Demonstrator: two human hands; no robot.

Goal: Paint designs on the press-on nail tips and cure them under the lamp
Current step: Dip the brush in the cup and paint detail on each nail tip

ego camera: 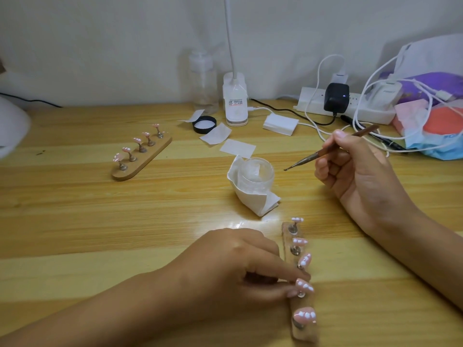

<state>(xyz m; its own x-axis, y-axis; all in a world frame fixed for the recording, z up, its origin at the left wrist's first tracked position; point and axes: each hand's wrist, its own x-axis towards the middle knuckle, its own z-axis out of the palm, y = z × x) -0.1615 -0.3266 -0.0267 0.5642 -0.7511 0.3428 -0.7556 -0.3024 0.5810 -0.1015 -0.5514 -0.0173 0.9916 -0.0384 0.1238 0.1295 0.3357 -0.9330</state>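
A wooden nail stand [306,333] lies near me with several pink nail tips carrying white dots, among them a nail tip [304,286] second from the front. My left hand [240,264] pinches the metal post under that tip. My right hand [355,169] holds a thin brown brush [325,151] in the air, bristles pointing left toward an open glass jar [255,174] wrapped in a white wipe. A second stand [142,156] with several pink tips lies at the far left. The white curing lamp [12,128] shows at the left edge, blurred.
A clear bottle [203,81], a white desk lamp base [235,103], a black jar lid [204,124], loose wipes [238,147] and a stack of pads [280,124] stand at the back. A power strip [345,108], white cables and bags [436,121] crowd the right.
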